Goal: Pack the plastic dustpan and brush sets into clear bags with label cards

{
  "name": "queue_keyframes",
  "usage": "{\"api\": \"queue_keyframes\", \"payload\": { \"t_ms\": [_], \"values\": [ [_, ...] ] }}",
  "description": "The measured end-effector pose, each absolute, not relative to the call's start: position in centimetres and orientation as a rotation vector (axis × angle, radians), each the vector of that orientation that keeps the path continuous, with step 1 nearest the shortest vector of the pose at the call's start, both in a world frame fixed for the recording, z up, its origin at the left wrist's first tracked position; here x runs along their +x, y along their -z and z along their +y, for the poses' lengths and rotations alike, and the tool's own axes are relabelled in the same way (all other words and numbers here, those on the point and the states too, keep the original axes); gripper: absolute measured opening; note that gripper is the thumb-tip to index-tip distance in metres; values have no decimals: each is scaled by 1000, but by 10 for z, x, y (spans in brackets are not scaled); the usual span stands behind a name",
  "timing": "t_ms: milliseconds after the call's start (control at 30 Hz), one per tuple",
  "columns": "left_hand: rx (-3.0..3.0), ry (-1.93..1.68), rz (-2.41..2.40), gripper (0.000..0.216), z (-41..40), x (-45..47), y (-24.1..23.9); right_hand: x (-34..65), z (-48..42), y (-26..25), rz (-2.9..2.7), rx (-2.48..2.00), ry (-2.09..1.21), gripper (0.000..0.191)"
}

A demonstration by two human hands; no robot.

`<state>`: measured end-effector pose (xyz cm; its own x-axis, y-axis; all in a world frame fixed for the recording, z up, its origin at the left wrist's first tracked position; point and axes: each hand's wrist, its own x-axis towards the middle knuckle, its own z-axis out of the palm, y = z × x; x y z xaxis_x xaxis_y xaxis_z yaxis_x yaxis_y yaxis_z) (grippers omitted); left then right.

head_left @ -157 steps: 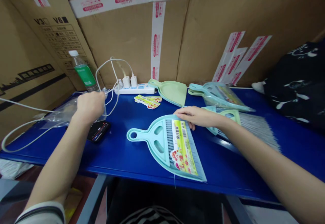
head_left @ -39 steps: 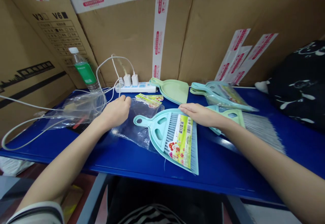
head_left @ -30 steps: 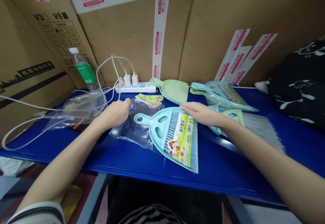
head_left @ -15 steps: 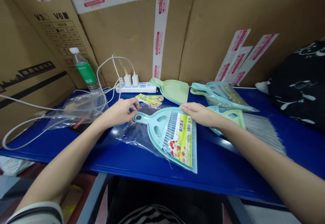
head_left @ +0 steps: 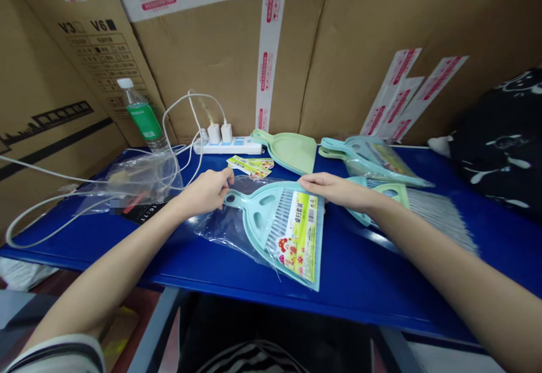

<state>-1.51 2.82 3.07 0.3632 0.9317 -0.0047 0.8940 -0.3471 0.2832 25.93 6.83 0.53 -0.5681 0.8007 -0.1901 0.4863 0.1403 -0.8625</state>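
Observation:
A light-blue dustpan (head_left: 259, 208) with a brush (head_left: 282, 218) and a printed card label (head_left: 298, 237) lies at the front middle of the table, handle to the left. My left hand (head_left: 207, 192) is closed at the handle's end, fingertips against it and partly hidden. My right hand (head_left: 334, 188) grips the pan's far right edge, thumb on top and the other fingers mostly underneath. A clear plastic bag (head_left: 222, 232) spreads under the handle; how far it covers the pan I cannot tell.
Behind lie a green dustpan (head_left: 294, 150), loose card labels (head_left: 252, 165) and a bagged blue dustpan set (head_left: 372, 156). Another brush (head_left: 440, 215) is under my right forearm. Leftward are a power strip (head_left: 231, 146), white cables, a bottle (head_left: 144, 116), crumpled plastic (head_left: 144, 172) and a phone (head_left: 146, 212).
The dustpan has shifted slightly left, its wide end turning a little toward me. My left fingers have closed in at the handle's end. The phone screen now shows a lit time.

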Motion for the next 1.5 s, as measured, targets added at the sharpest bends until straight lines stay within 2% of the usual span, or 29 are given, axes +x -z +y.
{"api": "queue_keyframes", "payload": {
  "t_ms": [200, 467, 933, 1167, 1367, 1500],
  "values": [
    [2379, -168, 1680, 25, 27, -13, -32, 262, 69, -7, -1879, -1237, -1670, 39],
    [2544, 11, 1844, 23, 26, -13, -37, 262, 69, -9, -1674, -1244, -1848, 26],
    [2486, 114, 1873, 24, 26, -10, -36, 260, 72, -2, -1369, -1021, -2057, 40],
    [2470, 133, 1892, 26, 26, -10, -39, 256, 69, -5, -1292, -1076, -2034, 46],
    [2528, 147, 1944, 19, 26, -13, -42, 255, 70, -4, -1321, -1078, -1968, 48],
    [2481, 162, 1962, 18, 27, -13, -43, 258, 74, -1, -1352, -1027, -1943, 38]
  ]
}}
